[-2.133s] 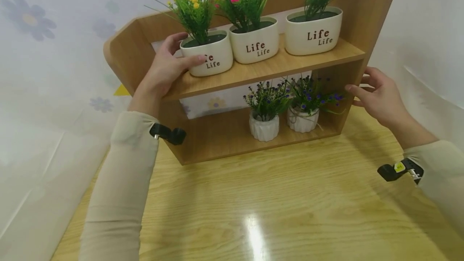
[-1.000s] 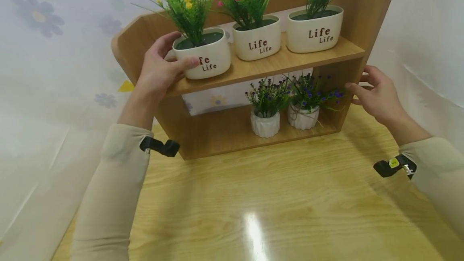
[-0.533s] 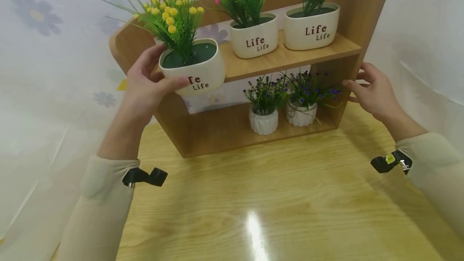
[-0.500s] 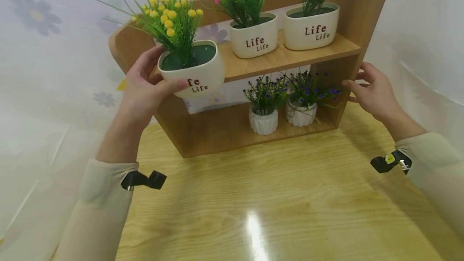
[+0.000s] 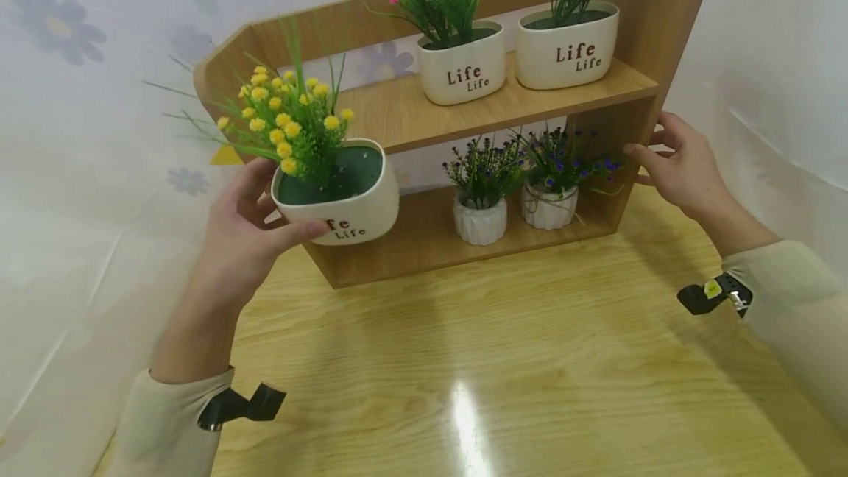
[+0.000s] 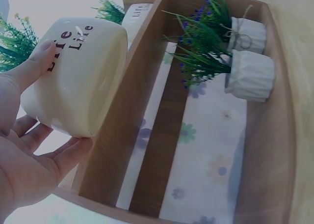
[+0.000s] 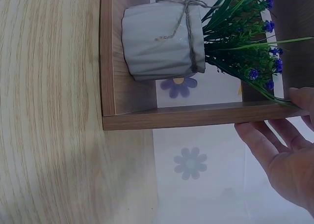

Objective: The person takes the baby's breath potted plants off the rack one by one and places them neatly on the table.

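My left hand (image 5: 240,241) grips a cream oval flowerpot (image 5: 371,208) printed "Life", planted with yellow flowers (image 5: 285,127) and green grass. The pot hangs in front of the left end of the wooden shelf (image 5: 391,112), below the upper board's level. In the left wrist view the thumb presses the lettered face of the flowerpot (image 6: 88,76), and the other fingers reach under and behind it. My right hand (image 5: 685,168) pinches the shelf's right side panel. The right wrist view has the thumb inside the panel (image 7: 206,116) and the fingers outside.
On the upper board stand a "Life" pot with pink flowers (image 5: 464,68) and another with greenery (image 5: 568,50). Two small white ribbed pots (image 5: 480,225) with purple flowers occupy the lower board's right half. The shelf stands on a wood-grain table (image 5: 530,359) before a flower-patterned cloth (image 5: 119,116).
The left hand has lifted the yellow-flowered pot off the upper board's left end and brought it forward and down, tilting it. The right hand has kept its hold on the side panel.
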Tool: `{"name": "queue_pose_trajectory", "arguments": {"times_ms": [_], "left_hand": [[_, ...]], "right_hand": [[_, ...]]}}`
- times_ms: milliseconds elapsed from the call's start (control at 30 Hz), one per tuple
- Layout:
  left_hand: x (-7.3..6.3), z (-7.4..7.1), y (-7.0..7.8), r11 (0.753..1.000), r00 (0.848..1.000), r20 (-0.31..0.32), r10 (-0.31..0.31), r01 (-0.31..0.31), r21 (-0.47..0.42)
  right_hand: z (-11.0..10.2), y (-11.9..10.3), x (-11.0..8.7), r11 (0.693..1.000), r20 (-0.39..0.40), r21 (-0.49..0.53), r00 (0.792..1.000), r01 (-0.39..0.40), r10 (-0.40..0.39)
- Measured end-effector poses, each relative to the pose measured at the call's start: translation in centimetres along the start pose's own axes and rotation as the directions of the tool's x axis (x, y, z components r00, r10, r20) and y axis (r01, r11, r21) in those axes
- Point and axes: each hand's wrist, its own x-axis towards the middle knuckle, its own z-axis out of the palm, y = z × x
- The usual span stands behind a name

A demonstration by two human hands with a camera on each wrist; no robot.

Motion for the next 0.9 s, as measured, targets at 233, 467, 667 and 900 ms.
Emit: {"name": "queue_pose_trajectory", "arguments": {"times_ms": [233, 467, 667, 900], "left_hand": [[-2.6, 0.0, -2.1, 0.996, 0.997, 0.035, 0.065, -0.062, -0.064], [-4.6, -0.5, -4.2, 0.987, 0.991, 0.070, 0.114, -0.105, -0.118], [-6.1, -1.2, -5.9, 0.998, 0.997, 0.065, 0.045, -0.043, -0.044], [-7.8, -2.4, -8.1, 0.999, 0.999, 0.026, -0.034, 0.034, -0.037]], "right_hand": [[0.0, 0.1, 0.1, 1.000, -0.002, 0.013, 1.000, 0.001, -0.001], [0.1, 0.0, 0.1, 0.999, -0.005, 0.042, 1.000, -0.012, 0.012], [0.2, 0.1, 0.1, 0.999, -0.014, 0.052, 1.000, -0.001, 0.001], [0.1, 0.2, -0.1, 0.999, -0.025, 0.051, 1.000, 0.006, -0.005]]}}
